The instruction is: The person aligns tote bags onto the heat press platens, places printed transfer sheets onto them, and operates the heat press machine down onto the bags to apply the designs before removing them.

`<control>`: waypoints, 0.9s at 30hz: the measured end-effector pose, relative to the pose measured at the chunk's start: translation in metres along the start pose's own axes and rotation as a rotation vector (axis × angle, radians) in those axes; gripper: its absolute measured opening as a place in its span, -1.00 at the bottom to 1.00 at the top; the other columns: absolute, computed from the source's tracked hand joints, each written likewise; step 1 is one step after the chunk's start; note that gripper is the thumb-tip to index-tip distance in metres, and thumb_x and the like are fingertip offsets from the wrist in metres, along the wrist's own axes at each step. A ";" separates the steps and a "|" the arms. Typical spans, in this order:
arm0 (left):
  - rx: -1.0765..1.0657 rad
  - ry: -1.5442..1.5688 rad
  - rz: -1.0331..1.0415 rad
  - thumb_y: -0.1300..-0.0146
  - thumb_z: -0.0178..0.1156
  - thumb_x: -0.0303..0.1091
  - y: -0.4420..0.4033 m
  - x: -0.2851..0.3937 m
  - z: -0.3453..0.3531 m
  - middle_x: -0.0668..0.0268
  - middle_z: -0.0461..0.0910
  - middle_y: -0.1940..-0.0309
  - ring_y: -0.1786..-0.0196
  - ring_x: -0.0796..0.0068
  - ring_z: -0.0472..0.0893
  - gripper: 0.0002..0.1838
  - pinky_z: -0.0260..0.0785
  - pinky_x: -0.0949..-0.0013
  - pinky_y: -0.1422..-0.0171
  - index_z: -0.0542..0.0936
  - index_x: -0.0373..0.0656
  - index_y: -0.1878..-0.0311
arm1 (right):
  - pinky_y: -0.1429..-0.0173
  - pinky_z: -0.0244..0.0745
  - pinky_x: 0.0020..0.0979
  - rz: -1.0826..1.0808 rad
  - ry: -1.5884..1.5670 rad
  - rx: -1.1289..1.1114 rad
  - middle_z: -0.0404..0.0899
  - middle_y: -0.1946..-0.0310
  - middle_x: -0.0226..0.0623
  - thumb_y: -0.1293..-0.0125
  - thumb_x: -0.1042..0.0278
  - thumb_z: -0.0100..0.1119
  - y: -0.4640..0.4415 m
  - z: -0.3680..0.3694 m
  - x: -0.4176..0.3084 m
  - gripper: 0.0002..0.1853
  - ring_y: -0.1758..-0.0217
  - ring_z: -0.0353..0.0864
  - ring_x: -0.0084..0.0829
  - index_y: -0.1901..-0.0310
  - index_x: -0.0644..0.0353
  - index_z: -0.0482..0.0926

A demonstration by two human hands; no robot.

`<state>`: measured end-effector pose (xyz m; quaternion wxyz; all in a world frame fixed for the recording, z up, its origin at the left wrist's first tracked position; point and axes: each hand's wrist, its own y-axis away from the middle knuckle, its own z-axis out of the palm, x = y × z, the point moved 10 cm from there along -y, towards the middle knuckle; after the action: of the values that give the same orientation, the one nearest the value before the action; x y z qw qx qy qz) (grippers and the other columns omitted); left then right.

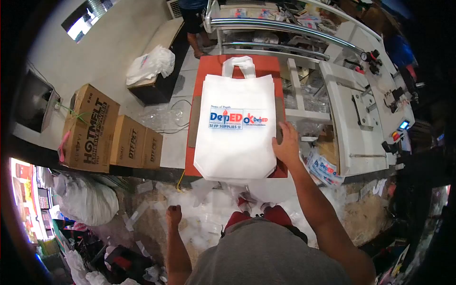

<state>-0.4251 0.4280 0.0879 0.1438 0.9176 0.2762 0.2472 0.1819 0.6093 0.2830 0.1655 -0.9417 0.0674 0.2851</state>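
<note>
A white tote bag (235, 152) with a blue and red "DepED" print (226, 118) lies flat on a red board (202, 71), its handles (240, 62) pointing away from me. My right hand (286, 145) is at the bag's right edge, fingers apart and holding nothing; whether the fingertips touch the bag is hard to tell. My left hand (174, 215) hangs low, left of my body and away from the bag, with its fingers curled; what it holds, if anything, is hidden.
A white press machine (351, 142) with metal bars stands at the right. Cardboard boxes (95, 128) line the left. White bags (152, 64) sit on a bench; printed film (323, 168) lies beside the board. Another person's legs (194, 38) show behind.
</note>
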 end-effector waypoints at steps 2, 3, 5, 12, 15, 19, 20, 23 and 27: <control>-0.001 0.217 0.080 -0.31 0.21 -0.10 -0.009 0.036 0.003 -0.01 0.73 0.22 0.20 0.00 0.74 -0.60 0.58 0.08 0.06 0.67 -0.35 0.17 | -0.50 0.17 0.02 -0.166 0.108 0.036 0.32 -0.36 0.00 -0.13 0.34 0.25 -0.007 -0.002 -0.032 -0.42 -0.43 0.24 0.09 -0.26 0.15 0.50; -0.043 0.369 0.128 -0.35 0.21 -0.15 0.002 0.085 -0.008 0.04 0.73 0.26 0.23 0.12 0.75 -0.64 0.59 0.16 0.15 0.65 -0.35 0.17 | -0.50 0.17 0.02 -0.172 0.109 0.037 0.32 -0.36 0.00 -0.13 0.34 0.25 -0.014 -0.001 -0.039 -0.42 -0.43 0.24 0.09 -0.26 0.15 0.50; -0.186 0.629 0.251 -0.43 0.19 -0.18 0.017 0.164 -0.009 0.13 0.69 0.31 0.27 0.30 0.74 -0.65 0.59 0.31 0.27 0.57 -0.37 0.06 | -0.43 0.26 0.04 -0.333 0.107 -0.058 0.34 -0.35 -0.05 -0.11 0.37 0.25 -0.021 0.005 -0.066 -0.52 -0.42 0.26 0.08 -0.14 0.11 0.60; -0.100 0.764 0.215 -0.36 0.31 -0.15 0.050 0.262 -0.002 0.21 0.61 0.32 0.38 0.47 0.67 -0.46 0.52 0.40 0.41 0.40 -0.34 -0.19 | -0.35 0.33 0.05 -0.364 0.056 -0.211 0.38 -0.31 -0.09 -0.09 0.37 0.25 -0.012 0.022 -0.048 -0.60 -0.41 0.30 0.01 -0.04 0.09 0.65; 0.040 0.672 0.219 -0.32 0.34 -0.11 0.045 0.264 -0.006 0.20 0.60 0.30 0.43 0.44 0.64 -0.48 0.51 0.37 0.39 0.44 -0.31 -0.12 | -0.33 0.34 0.04 -0.325 0.057 -0.196 0.41 -0.28 -0.11 -0.12 0.36 0.25 -0.018 0.015 -0.051 -0.60 -0.37 0.33 -0.03 -0.05 0.08 0.64; 0.129 0.568 0.223 -0.28 0.37 -0.10 0.031 0.255 -0.002 0.18 0.62 0.27 0.39 0.38 0.63 -0.48 0.51 0.31 0.28 0.45 -0.30 -0.08 | -0.30 0.36 0.02 -0.325 0.165 -0.311 0.43 -0.22 -0.14 -0.14 0.35 0.25 -0.027 0.020 -0.055 -0.54 -0.32 0.37 -0.08 -0.14 0.05 0.60; 0.162 0.531 0.238 -0.26 0.38 -0.08 0.026 0.253 -0.002 0.19 0.62 0.29 0.35 0.37 0.62 -0.46 0.51 0.29 0.21 0.45 -0.30 -0.07 | -0.29 0.37 0.01 -0.316 0.198 -0.363 0.44 -0.20 -0.15 -0.14 0.34 0.25 -0.030 0.030 -0.051 -0.51 -0.30 0.38 -0.10 -0.17 0.04 0.59; 0.180 0.502 0.271 -0.23 0.38 -0.05 0.026 0.257 -0.008 0.18 0.62 0.31 0.28 0.32 0.63 -0.45 0.49 0.24 0.10 0.46 -0.30 -0.05 | -0.28 0.39 -0.01 -0.291 0.169 -0.418 0.45 -0.19 -0.17 -0.15 0.32 0.27 -0.033 0.037 -0.039 -0.48 -0.28 0.38 -0.11 -0.22 0.03 0.58; 0.169 0.429 0.261 -0.22 0.38 -0.04 0.034 0.265 -0.021 0.14 0.61 0.32 0.27 0.17 0.62 -0.48 0.48 0.16 0.04 0.50 -0.32 0.04 | -0.27 0.41 -0.04 -0.295 0.059 -0.324 0.45 -0.20 -0.23 -0.14 0.30 0.29 -0.031 0.025 -0.039 -0.57 -0.30 0.38 -0.13 -0.09 0.07 0.63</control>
<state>-0.2289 0.5568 0.2182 -0.0282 0.8808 0.1995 0.4284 0.1432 0.6480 0.2932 0.0500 -0.9635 -0.1128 0.2375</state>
